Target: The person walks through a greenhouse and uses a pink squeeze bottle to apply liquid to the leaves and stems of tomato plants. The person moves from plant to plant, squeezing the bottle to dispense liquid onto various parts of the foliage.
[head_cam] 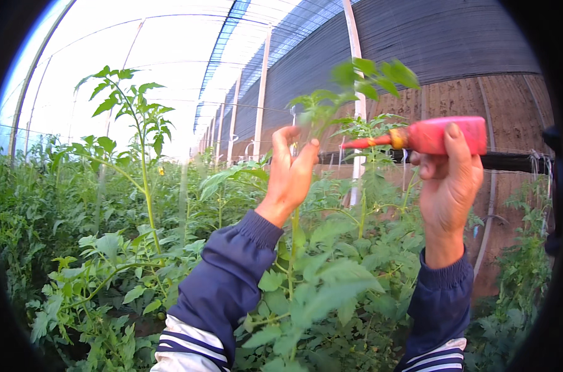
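Note:
My right hand (451, 190) grips a pinkish-red plastic squeeze bottle (453, 135) held level, thumb across its side. Its long red nozzle (367, 142) points left, with a yellow band (397, 138) around its base. My left hand (286, 174) is raised at the upper part of a tomato plant, thumb and forefinger apart. Just above and right of those fingertips, the plant's leafy top (321, 104) is blurred. Below the hand runs the green stem (291, 260). The nozzle tip stops short of my left thumb.
Another tall tomato plant (146, 186) rises at left. Dense tomato foliage (44, 200) fills the greenhouse floor. White posts (262, 93) recede along the right side, before a brown wall (453, 100) and dark shade netting (425, 42). A black pipe (513, 162) crosses behind my right hand.

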`<state>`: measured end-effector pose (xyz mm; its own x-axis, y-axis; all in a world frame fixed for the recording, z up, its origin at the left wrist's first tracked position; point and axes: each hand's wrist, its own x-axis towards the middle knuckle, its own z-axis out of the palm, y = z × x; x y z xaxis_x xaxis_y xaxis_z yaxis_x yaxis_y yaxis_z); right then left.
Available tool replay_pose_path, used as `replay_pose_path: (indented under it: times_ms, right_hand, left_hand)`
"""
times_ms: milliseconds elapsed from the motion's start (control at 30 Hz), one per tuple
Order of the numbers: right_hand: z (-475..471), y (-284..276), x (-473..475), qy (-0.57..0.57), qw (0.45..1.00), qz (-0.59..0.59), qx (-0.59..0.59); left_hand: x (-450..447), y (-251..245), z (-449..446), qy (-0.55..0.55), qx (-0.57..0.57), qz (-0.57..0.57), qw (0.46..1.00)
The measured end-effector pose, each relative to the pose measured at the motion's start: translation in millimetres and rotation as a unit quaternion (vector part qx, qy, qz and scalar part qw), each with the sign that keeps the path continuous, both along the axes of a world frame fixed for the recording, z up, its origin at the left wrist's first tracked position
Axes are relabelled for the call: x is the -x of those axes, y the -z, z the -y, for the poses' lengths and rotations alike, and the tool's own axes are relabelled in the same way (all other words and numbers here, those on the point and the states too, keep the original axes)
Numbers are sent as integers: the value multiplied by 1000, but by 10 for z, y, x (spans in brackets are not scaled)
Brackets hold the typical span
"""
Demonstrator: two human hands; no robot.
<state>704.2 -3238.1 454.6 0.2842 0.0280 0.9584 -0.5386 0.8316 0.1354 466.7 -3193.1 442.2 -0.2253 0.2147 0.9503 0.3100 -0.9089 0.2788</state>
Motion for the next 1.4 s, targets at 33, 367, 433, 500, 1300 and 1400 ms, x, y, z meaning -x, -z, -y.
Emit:
replay_pose_path:
  times_ms: [33, 367, 433, 500, 1300, 1400]
  right_hand:
    - [-24, 69, -57, -6, 1000, -10, 7]
    - [-656, 695, -833, -51, 991, -84, 88]
    - [-754, 775, -863, -71, 988, -97, 93]
    - [-906, 856, -861, -108, 982, -106, 113]
    - [-1866, 2828, -1989, -297, 938, -87, 157]
    - [-1862, 3132, -1995, -267, 933, -104, 217]
  left_hand:
    - [30, -61, 8, -14, 12, 1, 1000]
    - [118, -376, 146, -62, 119, 28, 991]
    - [139, -381, 170, -101, 108, 35, 988]
    - [203, -369, 233, -149, 93, 46, 983]
    - [416, -433, 1028, -590, -37, -97, 801]
    - [926, -343, 1586, -661, -44, 35, 748]
